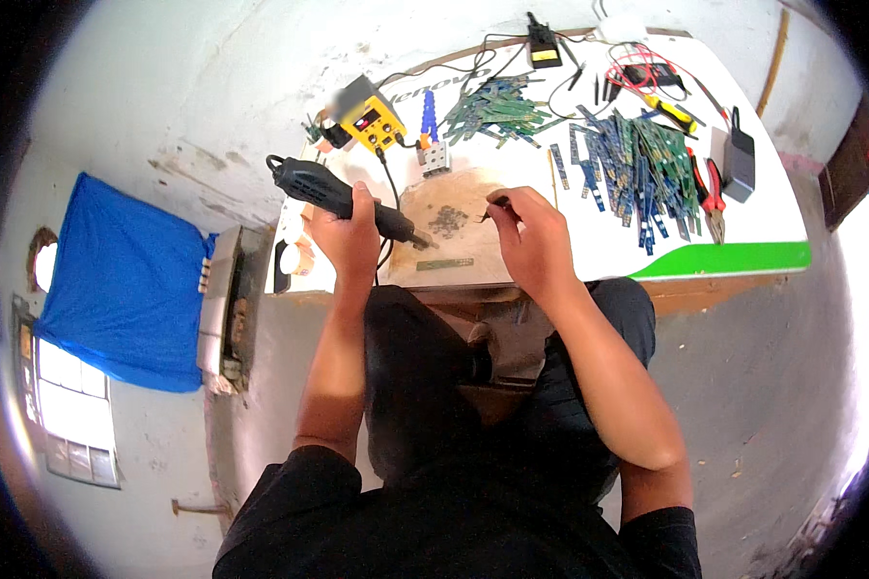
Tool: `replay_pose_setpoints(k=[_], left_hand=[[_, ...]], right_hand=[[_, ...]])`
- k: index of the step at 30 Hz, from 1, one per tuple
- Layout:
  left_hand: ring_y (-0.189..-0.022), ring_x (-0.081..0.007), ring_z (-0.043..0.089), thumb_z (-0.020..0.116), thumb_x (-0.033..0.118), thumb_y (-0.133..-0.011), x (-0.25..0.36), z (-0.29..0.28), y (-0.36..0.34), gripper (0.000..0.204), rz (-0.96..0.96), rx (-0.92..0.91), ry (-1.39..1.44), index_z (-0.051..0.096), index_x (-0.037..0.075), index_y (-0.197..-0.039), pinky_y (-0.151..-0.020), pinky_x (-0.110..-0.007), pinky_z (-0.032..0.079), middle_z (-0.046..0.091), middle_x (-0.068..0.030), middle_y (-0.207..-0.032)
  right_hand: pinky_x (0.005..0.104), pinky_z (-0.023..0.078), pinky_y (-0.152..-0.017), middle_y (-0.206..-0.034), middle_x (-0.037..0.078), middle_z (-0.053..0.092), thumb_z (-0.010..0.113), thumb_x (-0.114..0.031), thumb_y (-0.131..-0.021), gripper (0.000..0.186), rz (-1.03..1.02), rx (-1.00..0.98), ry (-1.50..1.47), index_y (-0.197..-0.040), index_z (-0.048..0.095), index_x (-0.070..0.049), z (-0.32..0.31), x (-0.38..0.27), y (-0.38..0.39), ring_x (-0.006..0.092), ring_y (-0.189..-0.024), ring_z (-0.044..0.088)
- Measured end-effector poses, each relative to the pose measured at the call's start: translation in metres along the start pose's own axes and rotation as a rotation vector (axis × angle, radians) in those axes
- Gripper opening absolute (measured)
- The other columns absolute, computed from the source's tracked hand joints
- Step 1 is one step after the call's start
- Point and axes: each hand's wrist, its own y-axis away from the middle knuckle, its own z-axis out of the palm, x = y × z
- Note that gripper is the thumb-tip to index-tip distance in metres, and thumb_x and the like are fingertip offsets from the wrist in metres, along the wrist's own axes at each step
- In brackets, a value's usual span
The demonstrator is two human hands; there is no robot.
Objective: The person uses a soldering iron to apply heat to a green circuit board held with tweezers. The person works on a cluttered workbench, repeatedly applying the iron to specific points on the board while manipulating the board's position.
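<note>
My left hand [350, 236] is wrapped round a black hot-air gun [319, 188], its metal nozzle slanting down to the right over a worn brown work mat [420, 198]. Under the nozzle, near the table's front edge, lies a narrow green circuit board strip [444, 263]. A small heap of tiny dark parts [447, 222] sits on the mat between my hands. Right of this heap, my right hand [536, 241] pinches dark, thin-tipped tweezers [485, 218]; the fingers partly hide them. Their tips point left, and whether they hold anything is too small to tell.
A yellow soldering station [367, 116] stands back left, beside a small metal block with a blue flexible arm [430, 116]. Green board strips [497, 111] and blue ones [637, 174] lie in piles. Red-handled pliers [712, 198], a yellow-handled tool [671, 113] and a black box [740, 164] are at right.
</note>
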Motion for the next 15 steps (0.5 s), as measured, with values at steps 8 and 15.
replay_pose_setpoints(k=[8,15], left_hand=[[-0.068,-0.0180,0.069,0.069,0.026,-0.101,-0.027,-0.105,-0.046,0.035,0.022,0.466,-0.261,0.073,-0.007,-0.091,-0.067,-0.034,0.055,0.076,-0.0113,-0.079],[-0.075,-0.0188,0.073,0.073,0.025,-0.100,-0.019,-0.168,-0.023,0.030,-0.083,0.512,-0.397,0.074,-0.005,-0.096,-0.072,-0.035,0.057,0.078,-0.0106,-0.083]], right_hand=[[0.0295,0.054,-0.080,-0.097,0.013,0.072,0.069,-0.002,-0.098,0.010,0.051,-0.026,-0.009,-0.107,0.072,0.002,-0.001,-0.010,-0.001,0.0191,-0.084,0.069],[0.0297,0.054,-0.081,-0.097,0.012,0.071,0.070,-0.004,-0.099,0.011,0.021,-0.015,-0.010,-0.107,0.072,0.003,-0.003,-0.007,-0.001,0.0180,-0.086,0.068]])
